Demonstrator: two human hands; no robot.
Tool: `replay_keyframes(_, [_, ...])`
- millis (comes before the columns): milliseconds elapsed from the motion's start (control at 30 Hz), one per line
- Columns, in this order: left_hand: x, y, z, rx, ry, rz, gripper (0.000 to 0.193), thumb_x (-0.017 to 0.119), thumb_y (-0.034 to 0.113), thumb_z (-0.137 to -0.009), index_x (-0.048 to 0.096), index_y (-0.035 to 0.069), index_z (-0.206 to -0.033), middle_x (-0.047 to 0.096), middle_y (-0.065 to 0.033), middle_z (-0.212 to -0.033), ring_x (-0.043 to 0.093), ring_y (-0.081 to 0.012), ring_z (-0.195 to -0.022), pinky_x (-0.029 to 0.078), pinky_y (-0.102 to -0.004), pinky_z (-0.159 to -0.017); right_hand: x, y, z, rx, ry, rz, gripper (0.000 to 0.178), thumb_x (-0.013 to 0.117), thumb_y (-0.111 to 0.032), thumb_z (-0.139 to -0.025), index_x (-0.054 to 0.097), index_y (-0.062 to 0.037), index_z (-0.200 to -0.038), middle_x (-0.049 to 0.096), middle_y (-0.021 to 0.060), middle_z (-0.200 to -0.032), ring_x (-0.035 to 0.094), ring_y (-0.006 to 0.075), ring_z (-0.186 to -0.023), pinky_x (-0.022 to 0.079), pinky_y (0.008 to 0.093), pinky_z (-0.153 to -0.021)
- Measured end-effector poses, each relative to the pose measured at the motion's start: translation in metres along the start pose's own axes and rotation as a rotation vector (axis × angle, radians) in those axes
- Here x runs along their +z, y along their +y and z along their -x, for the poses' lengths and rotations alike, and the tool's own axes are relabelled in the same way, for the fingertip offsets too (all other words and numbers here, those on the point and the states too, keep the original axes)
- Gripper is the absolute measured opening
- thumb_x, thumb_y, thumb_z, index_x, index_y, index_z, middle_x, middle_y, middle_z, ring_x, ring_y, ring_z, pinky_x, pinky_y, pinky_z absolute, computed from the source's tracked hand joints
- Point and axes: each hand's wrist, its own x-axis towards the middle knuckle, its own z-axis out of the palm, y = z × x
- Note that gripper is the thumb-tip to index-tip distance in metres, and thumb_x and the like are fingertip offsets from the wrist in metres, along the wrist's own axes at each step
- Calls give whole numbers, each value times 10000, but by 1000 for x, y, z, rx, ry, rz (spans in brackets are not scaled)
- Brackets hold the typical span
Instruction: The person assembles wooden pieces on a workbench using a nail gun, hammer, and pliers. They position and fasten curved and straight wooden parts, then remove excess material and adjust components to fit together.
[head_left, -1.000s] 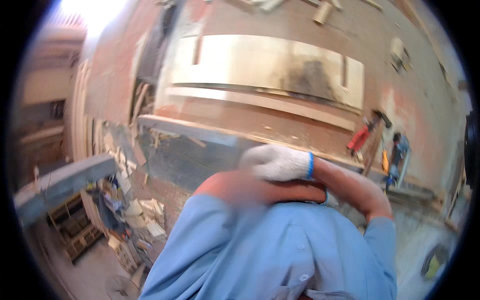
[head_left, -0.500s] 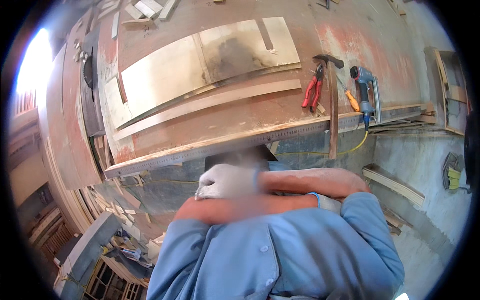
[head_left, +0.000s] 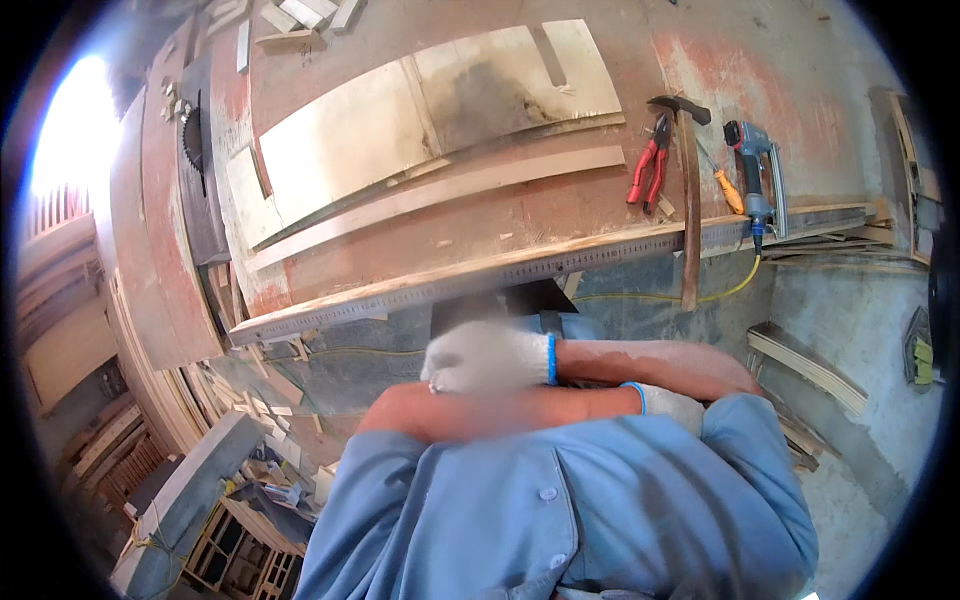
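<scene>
My forearms are crossed in front of my blue shirt. My right hand (head_left: 487, 358), in a white knit glove with a blue cuff edge, lies at the left above my left forearm. Its fingers look curled in; part of it is blurred and the palm is hidden. At the other side, my left hand (head_left: 672, 408), gloved the same way, is tucked by my right elbow with its fingers out of sight. Beyond my hands, a long wooden strip (head_left: 400, 290) and a steel ruler (head_left: 480, 283) run along the workbench's front edge. No tool is touched.
On the bench (head_left: 560, 215) lie a pale stained panel (head_left: 370, 130), a thin wooden strip (head_left: 450, 200), red-handled pliers (head_left: 650, 170), a hammer (head_left: 691, 200), an orange-handled screwdriver (head_left: 728, 190) and an air nailer (head_left: 752, 175) with a yellow hose (head_left: 735, 290). A saw blade (head_left: 192, 138) protrudes at left.
The view has turned slightly, so the bench and tools sit a little further right. My arms stay crossed, and nothing has been picked up.
</scene>
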Motion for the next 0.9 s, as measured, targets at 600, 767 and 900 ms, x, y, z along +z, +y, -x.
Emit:
replay_keyframes(600, [-200,-102,156,-625,655,-1626,471,771,272,-857,648,109,-1282,658,-140,-1231,633,-357,-1154,501,-495,-985,-263,152,68,136,1272,937,279,562,-258,-979,745,-89,-1106,730,199,-1110,672,439,-1094,529,535,-963])
replay_keyframes(767, [-233,-67,156,-736,596,-1117,406,710,240,-913,710,76,-1284,710,-220,-1187,676,-402,-1119,525,-468,-984,-281,148,70,150,1197,718,262,609,-206,-1011,726,-52,-1188,746,195,-1160,695,397,-1118,551,433,-957])
replay_keyframes(900, [-249,-60,159,-803,586,-801,425,661,256,-977,698,57,-1351,733,-216,-1267,704,-318,-1169,513,-379,-1035,-284,147,71,115,1180,649,287,590,-225,-1008,742,-56,-1183,749,191,-1147,717,371,-1063,558,425,-921])
